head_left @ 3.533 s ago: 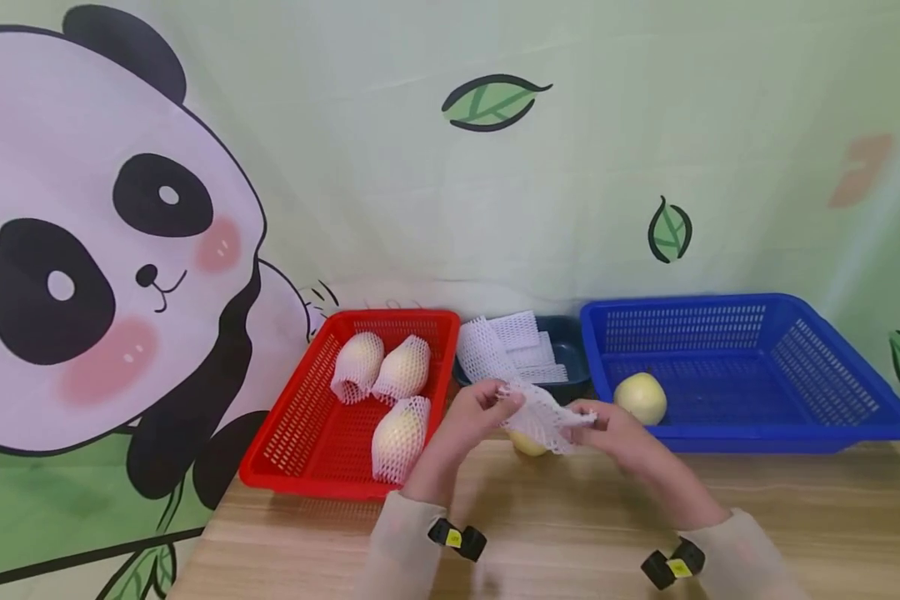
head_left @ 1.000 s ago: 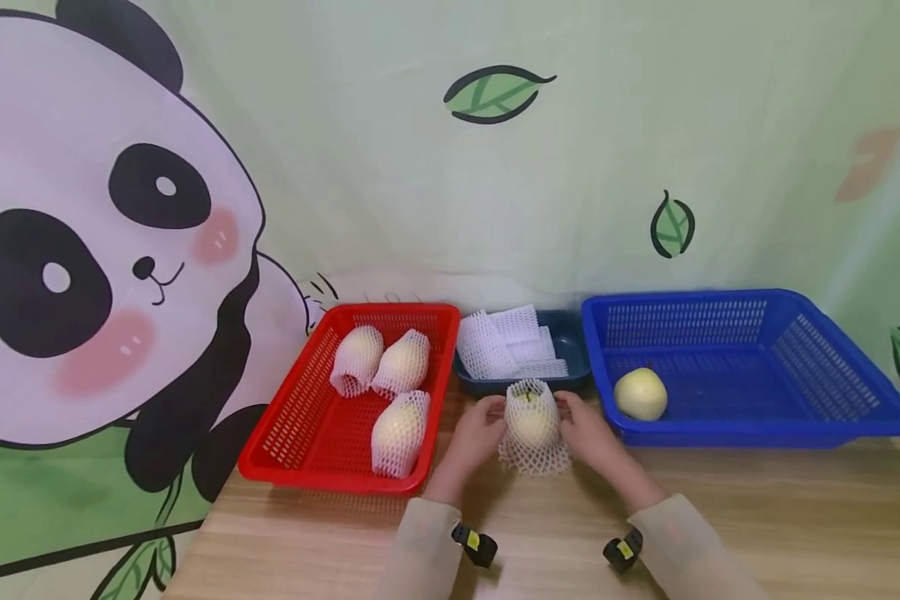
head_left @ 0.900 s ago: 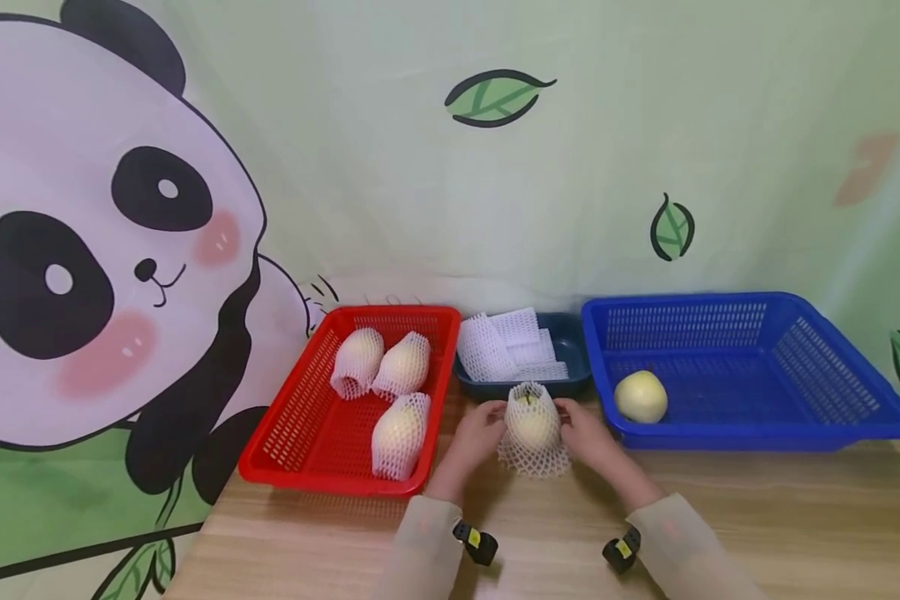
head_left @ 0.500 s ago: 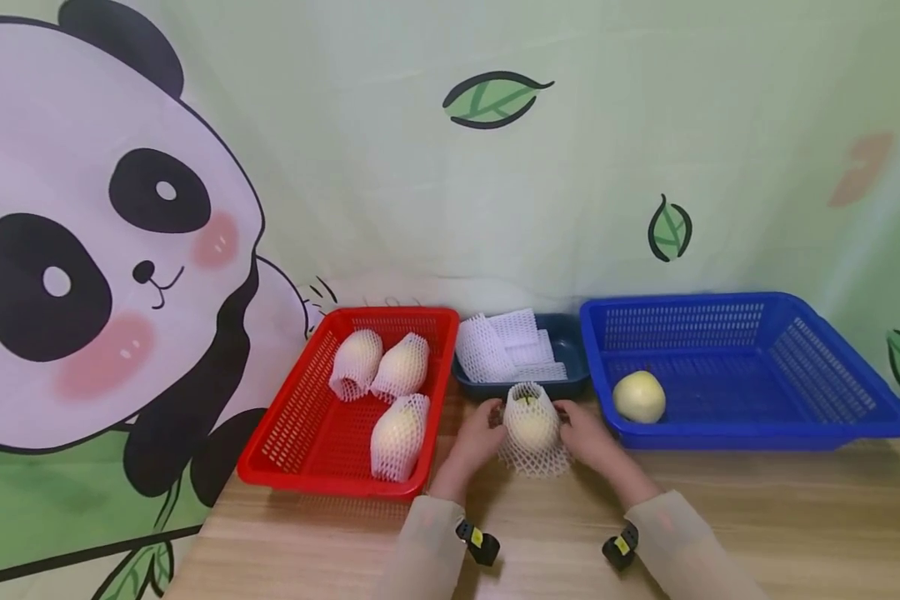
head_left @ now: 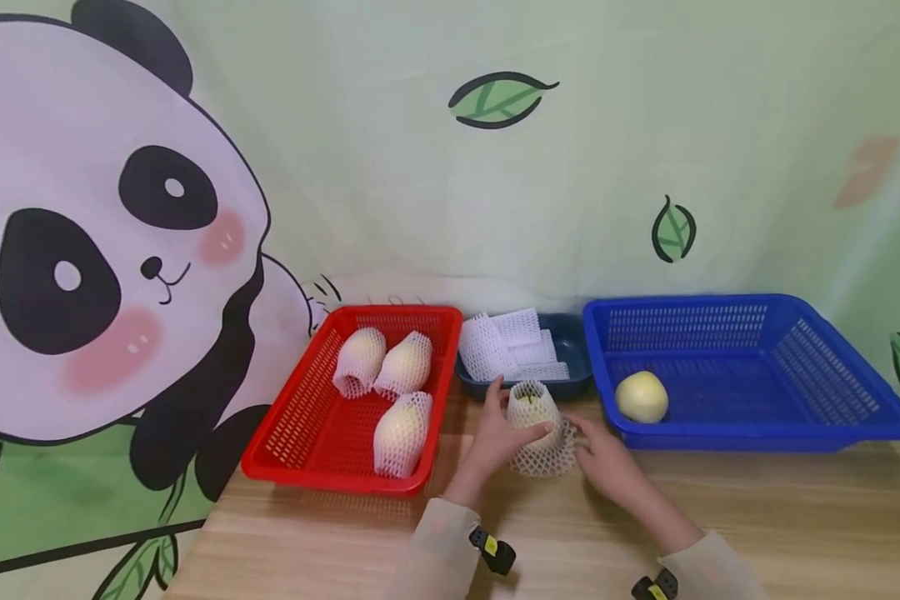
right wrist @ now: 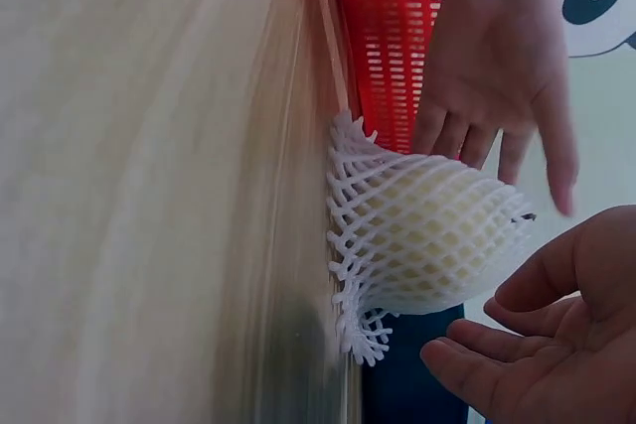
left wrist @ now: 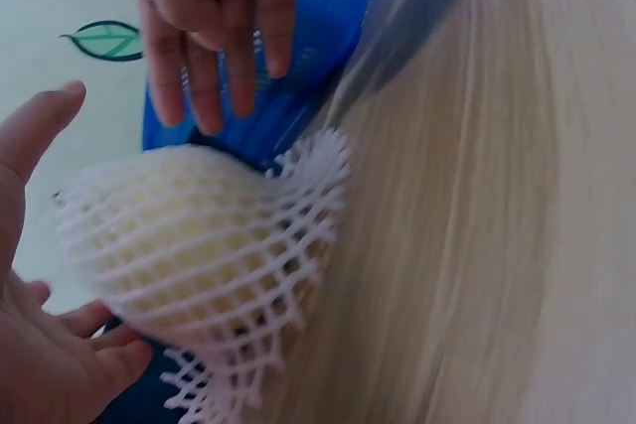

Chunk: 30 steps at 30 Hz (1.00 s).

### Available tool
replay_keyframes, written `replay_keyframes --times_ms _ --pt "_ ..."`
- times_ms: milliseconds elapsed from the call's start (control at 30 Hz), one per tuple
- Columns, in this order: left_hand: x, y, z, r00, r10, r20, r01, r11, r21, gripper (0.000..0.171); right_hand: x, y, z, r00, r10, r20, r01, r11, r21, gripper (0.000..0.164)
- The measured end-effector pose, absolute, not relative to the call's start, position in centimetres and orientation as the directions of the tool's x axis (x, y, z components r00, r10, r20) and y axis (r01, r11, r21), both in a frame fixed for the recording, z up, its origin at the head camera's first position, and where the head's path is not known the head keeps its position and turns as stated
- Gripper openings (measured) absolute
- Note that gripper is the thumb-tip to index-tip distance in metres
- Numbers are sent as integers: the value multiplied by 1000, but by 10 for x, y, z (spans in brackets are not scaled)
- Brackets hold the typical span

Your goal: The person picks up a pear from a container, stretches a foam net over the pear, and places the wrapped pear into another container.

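Note:
A pale yellow pear (head_left: 528, 408) stands on the table inside a white foam net sleeve (head_left: 543, 462), its dark stem showing through the narrow top. The sleeve's hem flares out over the wood. My left hand (head_left: 493, 437) is spread around the pear's left side, thumb reaching across its front in the head view. On the right, my right hand (head_left: 607, 467) has its fingertips near the flared hem. The left wrist view shows the left fingers (left wrist: 109, 345) loosely extended beside the netted pear (left wrist: 199, 245). In the right wrist view the right fingers (right wrist: 477, 345) are relaxed, with a gap to the sleeve (right wrist: 427, 235).
Three netted pears lie in the red basket (head_left: 322, 446) at left. Several flat foam nets (head_left: 521, 342) lie in a dark teal tray (head_left: 570, 342) behind the hands. One bare pear (head_left: 641, 397) sits in the blue basket (head_left: 757, 437) at right. A printed cloth hangs behind.
Earlier, both hands held the net stretched above the pear; it then sat over the fruit. Since then the left thumb has swung across the front, and the right hand has shifted right and lower.

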<state>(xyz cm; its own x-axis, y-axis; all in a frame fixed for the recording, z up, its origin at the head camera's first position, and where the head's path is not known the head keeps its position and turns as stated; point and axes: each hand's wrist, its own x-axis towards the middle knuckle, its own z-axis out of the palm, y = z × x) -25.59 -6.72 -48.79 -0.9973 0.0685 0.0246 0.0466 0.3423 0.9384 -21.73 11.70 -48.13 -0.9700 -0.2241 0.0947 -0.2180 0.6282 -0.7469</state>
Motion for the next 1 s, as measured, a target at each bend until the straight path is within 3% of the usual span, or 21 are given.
replay_keyframes --times_ms 267,433,600,1000 --pt "-256 -45 -498 -995 -52 85 61 355 933 116 -207 123 -485 -967 -233 102 -229 626 -745 47" --pt "-258 -40 -506 -993 -94 65 23 392 920 103 -206 127 -488 -965 -239 105 -235 622 -747 45" --pt "-260 -40 -512 -991 -91 93 45 431 901 93 -206 131 -488 -963 -249 100 -237 619 -749 46" --pt "-259 -41 -509 -993 -60 103 61 485 872 91 -204 135 -488 -959 -256 124 -255 583 -771 43"
